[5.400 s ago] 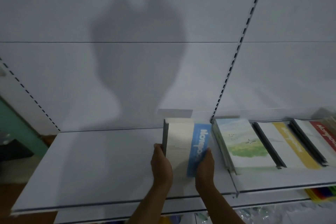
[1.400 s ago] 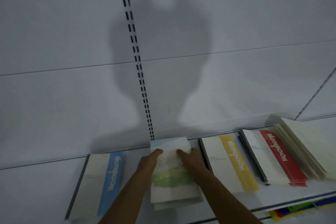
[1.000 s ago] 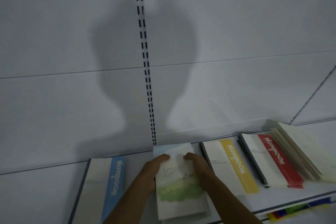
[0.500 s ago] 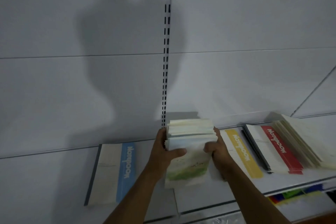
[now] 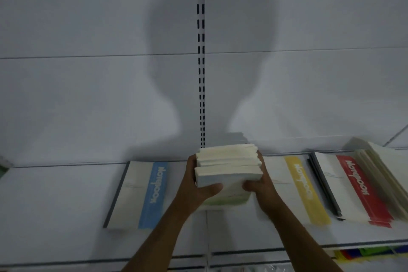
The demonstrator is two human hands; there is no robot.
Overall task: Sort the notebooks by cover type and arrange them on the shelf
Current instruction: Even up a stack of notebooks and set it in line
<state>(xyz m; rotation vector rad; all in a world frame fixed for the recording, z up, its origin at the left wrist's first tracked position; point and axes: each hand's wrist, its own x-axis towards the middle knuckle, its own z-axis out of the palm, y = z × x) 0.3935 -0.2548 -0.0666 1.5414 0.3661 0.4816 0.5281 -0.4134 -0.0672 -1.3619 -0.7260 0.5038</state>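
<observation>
A thick stack of landscape-cover notebooks (image 5: 227,165) is held up off the white shelf (image 5: 55,205), tilted so its pale page edges face me. My left hand (image 5: 196,187) grips its left side and my right hand (image 5: 260,185) grips its right side, thumbs on the green-and-sky cover. To the left, a stack with a blue stripe (image 5: 143,194) lies flat on the shelf. To the right lie a yellow-stripe stack (image 5: 302,187) and a red-stripe stack (image 5: 357,187).
A fanned pile of pale notebooks (image 5: 384,170) leans at the far right. A slotted upright (image 5: 200,62) runs down the white back panel. Colourful items (image 5: 362,252) show on a lower shelf at bottom right.
The landscape stack lay flat under my hands a second ago; both hands have lifted and tilted it upright. The view has shifted left a little.
</observation>
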